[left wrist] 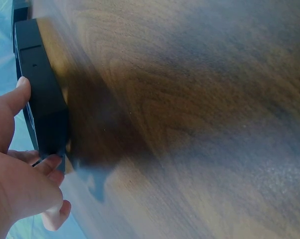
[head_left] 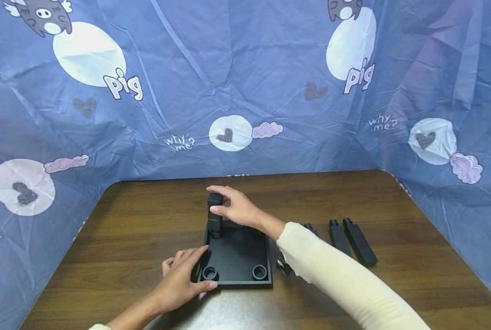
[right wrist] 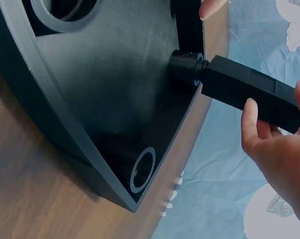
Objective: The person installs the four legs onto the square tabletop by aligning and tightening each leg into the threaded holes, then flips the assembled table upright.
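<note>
A black square tabletop [head_left: 237, 256] with a raised rim lies underside up on the wooden table, with a round socket [head_left: 259, 278] in each near corner. At its far left corner a square black leg [head_left: 215, 213] stands upright, its narrow end at the socket there. My right hand [head_left: 239, 208] holds the leg near its upper end between thumb and fingers; the right wrist view shows the leg's neck [right wrist: 205, 71] meeting the socket mouth. With thumb on the near rim and fingers along the left side, my left hand [head_left: 179, 279] grips the tabletop's near left corner.
Right of the tabletop lie more black legs [head_left: 361, 245] with narrow ends, partly behind my right sleeve [head_left: 332, 275]. A small dark item with a yellow mark [head_left: 284, 265] is beside the tabletop's right edge. A blue printed cloth [head_left: 245, 82] hangs behind the table.
</note>
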### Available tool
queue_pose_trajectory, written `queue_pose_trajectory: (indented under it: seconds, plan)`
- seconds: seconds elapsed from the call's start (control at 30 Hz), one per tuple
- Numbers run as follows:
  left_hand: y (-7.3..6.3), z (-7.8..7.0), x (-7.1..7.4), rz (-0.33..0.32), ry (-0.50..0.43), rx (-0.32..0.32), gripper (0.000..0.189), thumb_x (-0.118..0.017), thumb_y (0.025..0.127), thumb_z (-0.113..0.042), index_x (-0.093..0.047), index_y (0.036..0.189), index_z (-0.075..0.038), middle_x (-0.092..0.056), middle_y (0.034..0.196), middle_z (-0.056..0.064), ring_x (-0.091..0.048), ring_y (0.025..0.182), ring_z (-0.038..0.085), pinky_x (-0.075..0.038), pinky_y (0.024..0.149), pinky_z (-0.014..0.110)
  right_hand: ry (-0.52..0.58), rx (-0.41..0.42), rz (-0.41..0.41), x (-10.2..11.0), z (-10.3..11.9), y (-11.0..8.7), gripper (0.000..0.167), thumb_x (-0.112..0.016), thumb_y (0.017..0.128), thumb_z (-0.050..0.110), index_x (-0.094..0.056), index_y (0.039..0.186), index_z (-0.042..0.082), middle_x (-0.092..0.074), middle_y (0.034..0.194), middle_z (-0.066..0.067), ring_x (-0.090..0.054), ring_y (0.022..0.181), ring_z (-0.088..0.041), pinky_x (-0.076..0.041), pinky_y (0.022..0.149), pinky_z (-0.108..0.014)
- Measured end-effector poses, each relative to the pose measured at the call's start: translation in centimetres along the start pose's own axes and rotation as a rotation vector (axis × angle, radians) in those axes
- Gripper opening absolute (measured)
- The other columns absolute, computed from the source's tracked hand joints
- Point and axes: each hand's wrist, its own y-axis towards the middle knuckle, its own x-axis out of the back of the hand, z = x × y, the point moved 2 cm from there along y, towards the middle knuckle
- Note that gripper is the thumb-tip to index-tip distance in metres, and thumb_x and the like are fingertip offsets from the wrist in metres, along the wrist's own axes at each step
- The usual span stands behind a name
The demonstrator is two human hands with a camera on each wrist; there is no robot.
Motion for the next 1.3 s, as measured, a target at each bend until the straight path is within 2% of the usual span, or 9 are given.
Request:
queue_pose_trajectory:
  seconds: [0.13,0.23,0.47,0.63,0.73,0.9,1.0,1.17,1.3]
  plan:
    - [0.0,0.0,0.0,-0.002,-0.002,-0.001,0.085,-0.091,0.078,-0.04,-0.056,0.147,-0.007,-0.06,0.138,0.011,-0.048,0.125,0.03,-0.02,0.097,0.06,0.107,-0.063,0.027,0.1,-0.1,0.1,0.043,-0.061,0.103,0.002,-0.055,0.145,0.001,-0.058,0.131,-0.019,-0.061,0.11,-0.028,-0.056,0.089,-0.046]
    - [0.0,0.0,0.0,-0.004,-0.004,-0.002,0.085,-0.091,0.078,-0.039,-0.056,0.147,-0.007,-0.06,0.138,0.011,-0.048,0.125,0.031,-0.02,0.097,0.06,0.151,-0.086,0.005,0.1,-0.1,0.2,0.038,-0.064,0.1,-0.001,-0.06,0.138,0.0,-0.061,0.122,-0.019,-0.062,0.105,-0.027,-0.058,0.083,-0.048]
    - [0.0,0.0,0.0,-0.001,-0.01,-0.006,0.084,-0.091,0.078,-0.039,-0.055,0.148,-0.007,-0.06,0.139,0.011,-0.048,0.126,0.031,-0.02,0.097,0.061,0.068,-0.09,-0.098,-0.3,-0.1,0.4,0.036,-0.085,0.087,0.008,-0.062,0.115,0.002,-0.064,0.095,-0.008,-0.06,0.08,-0.015,-0.056,0.067,-0.031]
    - [-0.1,0.0,0.0,-0.001,-0.013,-0.005,0.085,-0.091,0.078,-0.039,-0.055,0.148,-0.007,-0.059,0.139,0.012,-0.047,0.126,0.031,-0.02,0.097,0.06,0.003,-0.095,-0.115,-0.7,0.0,0.4,0.041,-0.089,0.084,0.018,-0.055,0.103,0.006,-0.062,0.084,-0.005,-0.057,0.071,-0.012,-0.048,0.062,-0.025]
    - [-0.1,0.0,0.0,-0.004,-0.014,-0.006,0.085,-0.091,0.078,-0.039,-0.055,0.148,-0.007,-0.059,0.139,0.012,-0.047,0.126,0.032,-0.02,0.098,0.06,-0.007,-0.085,-0.097,-0.8,0.0,0.4,0.041,-0.087,0.086,0.018,-0.056,0.109,0.005,-0.065,0.094,-0.007,-0.058,0.077,-0.014,-0.048,0.068,-0.026]
    - [-0.1,0.0,0.0,-0.013,-0.016,-0.02,0.085,-0.091,0.078,-0.039,-0.055,0.148,-0.006,-0.06,0.138,0.011,-0.047,0.127,0.032,-0.02,0.097,0.06,0.007,-0.003,-0.005,-0.1,-0.3,0.5,0.053,-0.081,0.091,0.013,-0.058,0.137,0.002,-0.061,0.134,-0.014,-0.058,0.116,-0.024,-0.048,0.094,-0.032]
    - [-0.1,0.0,0.0,-0.018,-0.013,-0.021,0.085,-0.091,0.078,-0.038,-0.056,0.147,-0.006,-0.06,0.138,0.011,-0.048,0.126,0.031,-0.02,0.097,0.059,0.031,0.006,0.079,0.6,-0.4,0.5,0.057,-0.076,0.095,0.014,-0.055,0.147,0.003,-0.056,0.147,-0.013,-0.052,0.131,-0.027,-0.043,0.104,-0.038]
    - [-0.1,0.0,0.0,-0.013,-0.011,-0.012,0.085,-0.092,0.078,-0.038,-0.056,0.147,-0.006,-0.06,0.138,0.012,-0.048,0.125,0.031,-0.021,0.096,0.06,0.065,-0.021,0.147,1.5,-0.4,0.4,0.049,-0.07,0.098,0.016,-0.06,0.145,0.004,-0.058,0.148,-0.01,-0.052,0.133,-0.022,-0.04,0.108,-0.047]
    - [-0.1,0.0,0.0,-0.009,-0.013,-0.015,0.085,-0.091,0.078,-0.038,-0.055,0.148,-0.006,-0.06,0.138,0.012,-0.048,0.125,0.031,-0.021,0.096,0.06,0.066,-0.035,0.114,1.5,-0.2,0.4,0.04,-0.073,0.096,0.014,-0.068,0.135,0.005,-0.066,0.137,-0.008,-0.06,0.115,-0.017,-0.047,0.098,-0.038]
